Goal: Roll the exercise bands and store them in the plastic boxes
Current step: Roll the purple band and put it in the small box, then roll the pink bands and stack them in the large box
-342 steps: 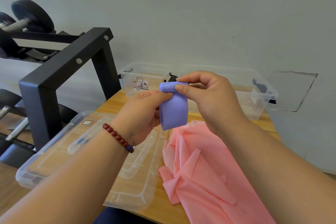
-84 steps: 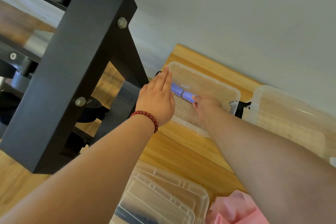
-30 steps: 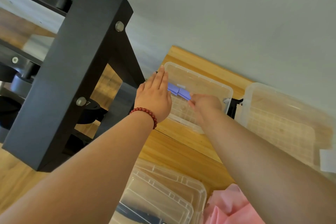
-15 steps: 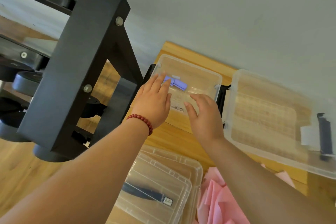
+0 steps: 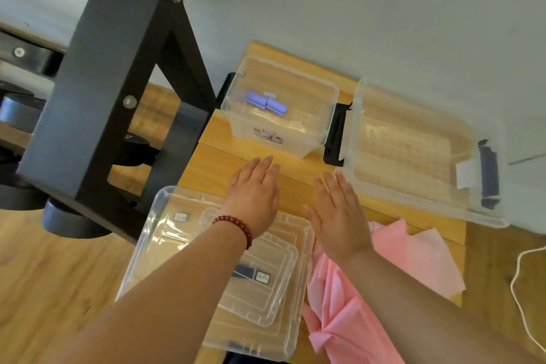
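Your left hand and right hand are both bare. Your left forearm and right forearm are uncovered from the wrists to the bottom edge of the view. Around your left wrist you wear a bracelet of small round beads, dark red and slightly glossy. They are strung close together in a single row and look alike in size. The strand sits snug just behind the hand and curves over the top of the wrist, with its underside hidden. Blur softens your fingertips, so the nails cannot be made out.
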